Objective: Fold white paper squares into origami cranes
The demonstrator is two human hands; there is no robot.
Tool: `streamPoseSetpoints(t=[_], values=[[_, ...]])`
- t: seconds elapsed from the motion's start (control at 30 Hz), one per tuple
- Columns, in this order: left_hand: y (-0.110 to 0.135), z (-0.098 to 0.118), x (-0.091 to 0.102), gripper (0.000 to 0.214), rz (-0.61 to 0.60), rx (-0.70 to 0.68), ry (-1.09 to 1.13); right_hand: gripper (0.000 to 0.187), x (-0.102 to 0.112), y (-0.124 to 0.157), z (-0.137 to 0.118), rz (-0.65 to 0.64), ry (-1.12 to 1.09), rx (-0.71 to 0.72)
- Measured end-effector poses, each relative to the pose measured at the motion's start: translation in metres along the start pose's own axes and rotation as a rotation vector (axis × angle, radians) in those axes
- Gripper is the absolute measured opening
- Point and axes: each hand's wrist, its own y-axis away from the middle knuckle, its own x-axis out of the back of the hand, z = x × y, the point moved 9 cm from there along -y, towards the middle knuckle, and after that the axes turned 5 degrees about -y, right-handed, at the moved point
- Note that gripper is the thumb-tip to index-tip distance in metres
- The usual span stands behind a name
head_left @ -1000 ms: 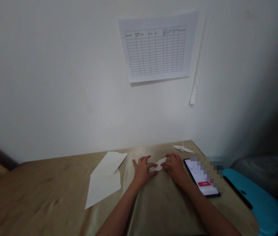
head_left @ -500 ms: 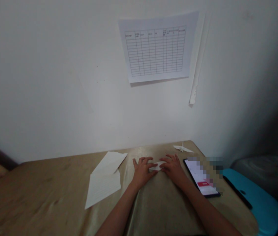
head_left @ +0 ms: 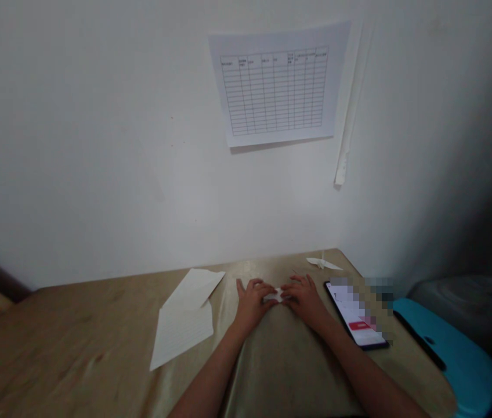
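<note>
A small folded piece of white paper [head_left: 278, 295] lies low over the brown table cover, mostly hidden between my fingers. My left hand [head_left: 253, 301] pinches its left side between thumb and fingers. On the opposite side, my right hand [head_left: 303, 297] grips the right edge, the two sets of fingertips almost meeting. Beyond my right hand, near the back corner, rests a folded paper crane [head_left: 323, 264] with its wings spread. Two larger sheets of lined paper [head_left: 185, 331] lie overlapping to the left of my left hand.
A phone [head_left: 357, 319] with its screen lit lies right of my right forearm. At the right edge is a blue rounded object [head_left: 455, 354] with a black strip. The covered table [head_left: 76, 348] meets a white wall bearing a printed table sheet [head_left: 278, 87].
My right hand has shifted slightly left, toward my left hand. Less of the small folded paper shows between the fingers. The other things have stayed where they were.
</note>
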Motion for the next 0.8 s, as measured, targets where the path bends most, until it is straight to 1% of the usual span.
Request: streamPoseSetpoints(t=[0.13, 0.2, 0.43, 0.53, 0.67, 0.8], values=[[-0.001, 0.002, 0.001, 0.011, -0.026, 0.007, 0.005, 0.013, 0.001, -0.001, -0.002, 0.008, 0.008, -0.007], [-0.002, 0.003, 0.001, 0.009, -0.023, 0.014, 0.005, 0.012, 0.001, -0.001, -0.001, 0.014, 0.009, -0.011], [-0.004, -0.001, -0.001, 0.008, 0.011, 0.061, 0.016, 0.015, 0.0, -0.003, 0.005, 0.054, -0.011, -0.097], [-0.004, -0.003, -0.001, 0.008, 0.03, 0.087, 0.025, 0.013, 0.001, -0.003, 0.006, 0.072, -0.035, -0.127], [-0.005, -0.002, 0.0, 0.006, 0.044, 0.106, 0.029, 0.011, 0.002, -0.003, 0.008, 0.098, -0.053, -0.156], [-0.007, -0.003, 0.0, 0.006, 0.045, 0.124, 0.025, 0.012, 0.003, -0.004, 0.008, 0.113, -0.021, -0.169]])
